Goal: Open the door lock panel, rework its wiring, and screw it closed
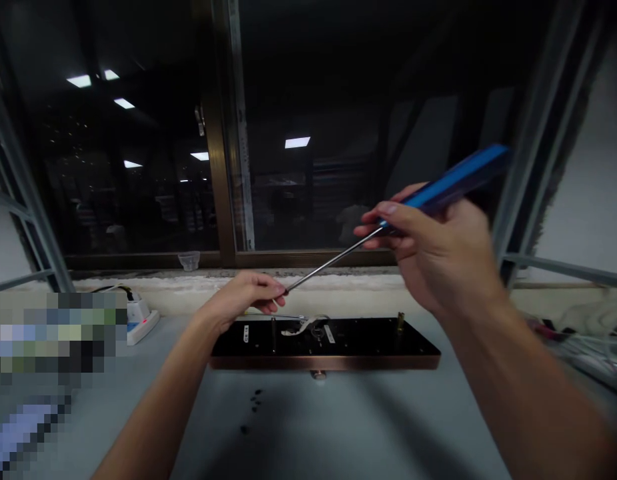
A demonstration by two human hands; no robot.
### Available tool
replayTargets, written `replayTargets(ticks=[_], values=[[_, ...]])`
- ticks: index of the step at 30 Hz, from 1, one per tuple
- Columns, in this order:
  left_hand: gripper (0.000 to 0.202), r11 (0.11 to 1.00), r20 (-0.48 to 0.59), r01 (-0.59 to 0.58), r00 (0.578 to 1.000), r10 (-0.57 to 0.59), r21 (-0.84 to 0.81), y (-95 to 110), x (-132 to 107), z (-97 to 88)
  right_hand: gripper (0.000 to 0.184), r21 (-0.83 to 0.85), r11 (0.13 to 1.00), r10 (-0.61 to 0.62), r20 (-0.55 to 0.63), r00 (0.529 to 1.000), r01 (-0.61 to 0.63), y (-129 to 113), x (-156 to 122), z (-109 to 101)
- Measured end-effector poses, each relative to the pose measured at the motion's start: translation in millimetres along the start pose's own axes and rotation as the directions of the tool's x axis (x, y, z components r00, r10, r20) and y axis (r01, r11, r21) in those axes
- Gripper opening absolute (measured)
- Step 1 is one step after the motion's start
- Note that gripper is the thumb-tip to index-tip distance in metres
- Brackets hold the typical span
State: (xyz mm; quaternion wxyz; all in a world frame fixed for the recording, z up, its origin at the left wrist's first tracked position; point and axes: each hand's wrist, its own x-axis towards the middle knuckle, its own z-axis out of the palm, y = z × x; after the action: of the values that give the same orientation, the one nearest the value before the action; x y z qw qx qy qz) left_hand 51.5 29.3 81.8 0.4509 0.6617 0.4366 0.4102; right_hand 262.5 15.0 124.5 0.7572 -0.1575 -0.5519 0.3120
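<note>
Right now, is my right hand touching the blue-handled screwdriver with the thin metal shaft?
Touching. The head view shows your right hand gripping the screwdriver, its thumb against the blue handle.

Blue, black and copper over a blue-grey desk (153,383).
Bright blue on top of the screwdriver handle (453,179), dark blue underneath; shiny silver on the shaft (333,258). Black on the long panel (368,340), coppery brown along its edge (348,363). White on the label (246,334). Gold on the little post (400,323), off-white on the ribbon cable (306,326).
</note>
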Motion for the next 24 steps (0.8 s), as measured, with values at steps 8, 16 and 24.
replayTargets(ticks=[8, 16, 24], values=[[0.018, 0.825, 0.360, 0.039, 0.888, -0.287, 0.564, 0.2, -9.8, -5.7, 0.028, -0.030, 0.954, 0.297, 0.240, 0.924, -0.299, 26.5, -12.3, 15.8], [0.016, 0.729, 0.324, 0.001, 0.896, -0.305, 0.685, -11.5, -2.9, -1.1, 0.029, -0.085, 0.951, 0.308, 0.331, 0.892, -0.297, 34.3, -22.2, 26.3], [0.015, 0.655, 0.280, -0.039, 0.922, -0.267, 0.755, -9.4, -2.7, 0.1, 0.031, -0.117, 0.947, 0.320, 0.359, 0.876, -0.298, 34.4, -21.1, 24.9]])
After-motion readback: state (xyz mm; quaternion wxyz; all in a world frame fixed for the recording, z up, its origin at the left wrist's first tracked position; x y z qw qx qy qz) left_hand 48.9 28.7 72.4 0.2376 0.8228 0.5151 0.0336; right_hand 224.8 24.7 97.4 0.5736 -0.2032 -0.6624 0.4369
